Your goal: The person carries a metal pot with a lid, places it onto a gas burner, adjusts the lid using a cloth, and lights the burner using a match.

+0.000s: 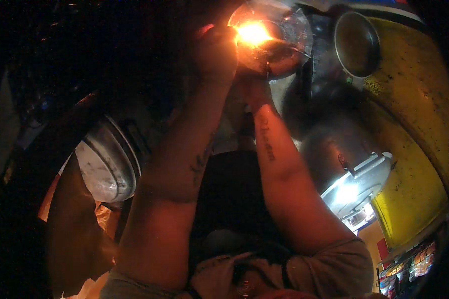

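Both my forearms reach up to the top of the view, where a bright orange flame (254, 33) glares. It burns at the left part of a round, shiny, shallow vessel (289, 60), whose kind the glare hides. My left hand (215, 50) is just left of the flame, dark and blurred, with a red-lit spot at its far end. Close below the vessel's near rim is my right hand (257, 87), mostly in shadow. The fingers of both hands are lost in dark and glare, so I cannot tell what either one holds.
A round dark pan (356, 45) lies at the upper right against a yellow, stained surface (409, 84). Right of my right arm is a large metal pot (369, 177) with a side handle. Another metal pot (107, 164) is at the left. Colourful packets (406, 269) hang at the lower right.
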Tool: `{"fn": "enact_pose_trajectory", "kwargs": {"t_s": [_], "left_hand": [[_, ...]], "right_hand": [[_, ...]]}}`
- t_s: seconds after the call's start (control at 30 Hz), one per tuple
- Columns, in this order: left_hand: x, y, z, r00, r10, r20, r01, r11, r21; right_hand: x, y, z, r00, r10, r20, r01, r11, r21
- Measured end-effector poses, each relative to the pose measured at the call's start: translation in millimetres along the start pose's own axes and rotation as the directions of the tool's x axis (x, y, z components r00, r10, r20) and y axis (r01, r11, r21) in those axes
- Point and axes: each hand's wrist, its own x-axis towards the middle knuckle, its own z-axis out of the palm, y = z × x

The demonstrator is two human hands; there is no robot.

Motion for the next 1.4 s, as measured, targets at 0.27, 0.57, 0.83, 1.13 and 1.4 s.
{"fn": "enact_pose_trajectory", "kwargs": {"t_s": [0.27, 0.57, 0.83, 1.13, 1.4], "left_hand": [[12.2, -20.6, -20.1, 0.998, -0.022, -0.06, 0.021, 1.0, -0.013], [-15.5, 45.2, -45.3, 0.992, 0.094, 0.086, -0.115, 0.952, 0.282], [-58.6, 32.7, -81.1, 0.843, 0.536, -0.044, -0.5, 0.811, 0.302], [-125.7, 26.5, -111.6, 0.987, 0.107, 0.118, -0.132, 0.964, 0.232], [-203.0, 51.9, -210.7, 0.879, 0.134, 0.457, -0.298, 0.903, 0.309]], "right_hand": [[0.8, -44.1, 5.6, 0.999, 0.033, -0.03, -0.031, 0.998, 0.052], [14.7, -51.4, -28.6, 0.982, -0.048, -0.182, 0.056, 0.998, 0.039], [16.1, -63.5, -21.8, 0.917, -0.171, -0.36, 0.186, 0.983, 0.007], [9.1, -54.6, -27.5, 0.882, -0.382, -0.276, 0.274, 0.892, -0.36], [-81.6, -64.8, -19.4, 1.0, -0.018, 0.025, 0.022, 0.982, -0.187]]}}
